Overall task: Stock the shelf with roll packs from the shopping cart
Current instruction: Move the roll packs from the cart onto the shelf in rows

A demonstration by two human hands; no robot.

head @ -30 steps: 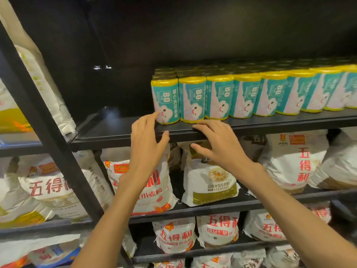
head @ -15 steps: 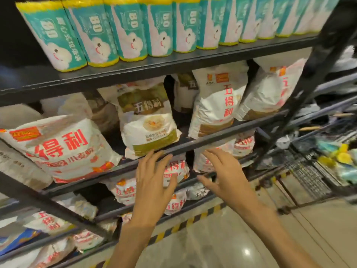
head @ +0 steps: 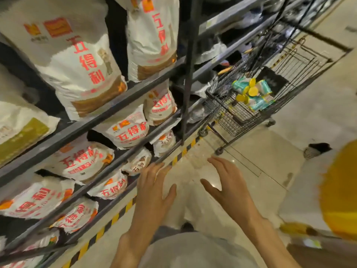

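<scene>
Several teal roll packs with yellow ends (head: 253,93) lie in a wire shopping cart (head: 228,117) at the right, beside the dark shelf rack (head: 188,60). My left hand (head: 154,192) and my right hand (head: 229,184) hang in front of me over the floor, both empty with fingers spread and relaxed. They are well short of the cart, low in the view. The shelf tier with the stocked roll packs is out of view above.
White flour bags with red lettering (head: 77,60) fill the rack's tiers on the left. A yellow-and-black striped strip (head: 116,217) runs along the rack's base on the glossy floor. A yellow and white blurred object (head: 336,190) sits close at the right edge.
The view has swung down and right from the roll-pack shelf toward the cart. Both hands left the shelf edge and dropped, empty, toward the floor.
</scene>
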